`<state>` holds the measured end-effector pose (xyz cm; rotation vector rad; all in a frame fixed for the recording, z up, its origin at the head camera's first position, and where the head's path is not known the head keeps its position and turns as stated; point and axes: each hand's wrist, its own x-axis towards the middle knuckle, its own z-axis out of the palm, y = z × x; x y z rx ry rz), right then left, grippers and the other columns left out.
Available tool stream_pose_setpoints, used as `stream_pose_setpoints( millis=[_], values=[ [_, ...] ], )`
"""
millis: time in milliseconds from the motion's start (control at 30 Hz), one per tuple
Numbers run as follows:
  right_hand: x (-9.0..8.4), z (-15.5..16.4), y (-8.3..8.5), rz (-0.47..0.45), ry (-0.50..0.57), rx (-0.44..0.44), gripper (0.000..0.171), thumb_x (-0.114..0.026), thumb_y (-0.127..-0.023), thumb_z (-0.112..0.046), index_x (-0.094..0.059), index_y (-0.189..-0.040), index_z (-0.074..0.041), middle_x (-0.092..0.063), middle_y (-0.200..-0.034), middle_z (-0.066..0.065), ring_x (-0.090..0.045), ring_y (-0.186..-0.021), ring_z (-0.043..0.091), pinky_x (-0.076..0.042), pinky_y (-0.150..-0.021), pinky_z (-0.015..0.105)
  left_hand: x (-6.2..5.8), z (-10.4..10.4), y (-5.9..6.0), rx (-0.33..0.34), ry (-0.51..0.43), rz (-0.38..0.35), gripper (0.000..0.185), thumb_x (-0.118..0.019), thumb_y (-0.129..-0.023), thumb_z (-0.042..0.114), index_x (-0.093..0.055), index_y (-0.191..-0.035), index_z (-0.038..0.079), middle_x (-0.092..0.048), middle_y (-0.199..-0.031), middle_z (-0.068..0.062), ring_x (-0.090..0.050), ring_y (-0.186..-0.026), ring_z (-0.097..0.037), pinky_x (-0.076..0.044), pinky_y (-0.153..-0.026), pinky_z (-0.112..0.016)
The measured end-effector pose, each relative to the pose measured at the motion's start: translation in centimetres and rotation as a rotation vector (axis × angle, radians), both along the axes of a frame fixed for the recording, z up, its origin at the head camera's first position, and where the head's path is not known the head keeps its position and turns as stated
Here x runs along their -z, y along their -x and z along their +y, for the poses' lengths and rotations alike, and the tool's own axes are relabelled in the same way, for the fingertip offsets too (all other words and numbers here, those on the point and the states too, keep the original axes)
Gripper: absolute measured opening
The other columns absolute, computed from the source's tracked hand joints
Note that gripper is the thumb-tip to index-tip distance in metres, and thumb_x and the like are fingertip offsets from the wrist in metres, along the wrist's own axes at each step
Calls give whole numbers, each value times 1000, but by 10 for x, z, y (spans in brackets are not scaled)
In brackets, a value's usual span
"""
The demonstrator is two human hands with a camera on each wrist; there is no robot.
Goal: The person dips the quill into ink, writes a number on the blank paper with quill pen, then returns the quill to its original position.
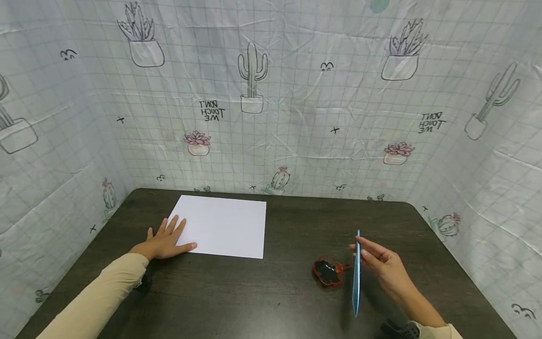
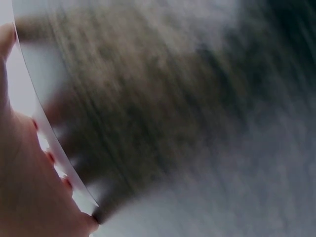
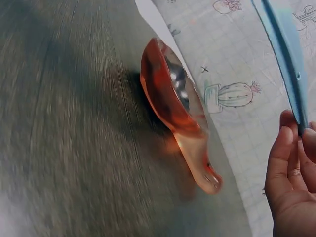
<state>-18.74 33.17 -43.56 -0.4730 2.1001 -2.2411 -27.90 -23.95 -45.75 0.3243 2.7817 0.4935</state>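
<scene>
Fingers spread, my left hand rests across the left edge of a white sheet of paper lying on the dark table. The left wrist view has this hand at its left side, by the paper's edge. My right hand pinches one end of a long, thin, light-blue object between thumb and fingers, raised above the table; its kind is unclear. Just left of it lies a translucent orange-red dish-like thing with a short handle and a dark, glossy inside.
The dark wooden table has a rounded far edge. White cloth printed with cacti and a grid encloses its back and sides.
</scene>
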Motion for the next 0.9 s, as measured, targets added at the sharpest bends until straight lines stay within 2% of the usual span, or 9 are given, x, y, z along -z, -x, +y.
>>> stream_pose_setpoints(
  millis=[133, 367, 500, 667, 767, 900],
  values=[
    [3, -2, 0, -31, 111, -30, 42, -44, -99, 5, -52, -138, -9, -68, -117, -1, -65, -106, 10, -52, -87, 23, -3, 3, -2, 2, 15, 4, 103, -46, -87, 71, -6, -154, 5, 7, -158, -25, 11, -142, -49, 10, -99, -75],
    [6, -4, 1, -50, 174, -45, 41, -46, -98, 5, -57, -134, -10, -70, -113, 1, -65, -105, 11, -51, -89, 24, -4, 4, -3, -4, 7, 9, 101, -47, -87, 69, -7, -154, 4, 6, -158, -24, 10, -142, -48, 10, -99, -75],
    [7, -5, 0, -70, 127, 28, 39, -51, -98, 0, -59, -133, -13, -70, -109, -3, -66, -103, 8, -51, -88, 23, -4, 3, -2, 4, -6, 8, 102, -47, -87, 69, -7, -154, 5, 7, -158, -25, 11, -142, -49, 11, -98, -76],
    [5, -5, -1, -80, 65, 117, 39, -51, -98, -1, -58, -134, -13, -70, -107, -7, -65, -106, 7, -50, -90, 22, 9, -3, 5, 2, -1, 17, 109, -42, -82, 79, -5, -155, 7, 9, -159, -22, 13, -143, -46, 14, -98, -75],
    [3, -5, -1, -66, 40, 129, 35, -52, -98, -1, -61, -129, -16, -70, -106, -6, -65, -105, 7, -50, -90, 22, 15, -5, 8, -4, 11, 23, 112, -40, -80, 82, -5, -155, 8, 9, -159, -21, 13, -143, -45, 14, -98, -75],
    [1, -5, 0, -64, -13, 125, 30, -53, -98, -4, -64, -118, -24, -70, -102, -6, -66, -98, 5, -52, -86, 22, 13, -4, 7, -3, -3, 22, 111, -41, -80, 82, -6, -155, 8, 9, -159, -21, 13, -143, -45, 15, -98, -74]
  ],
)
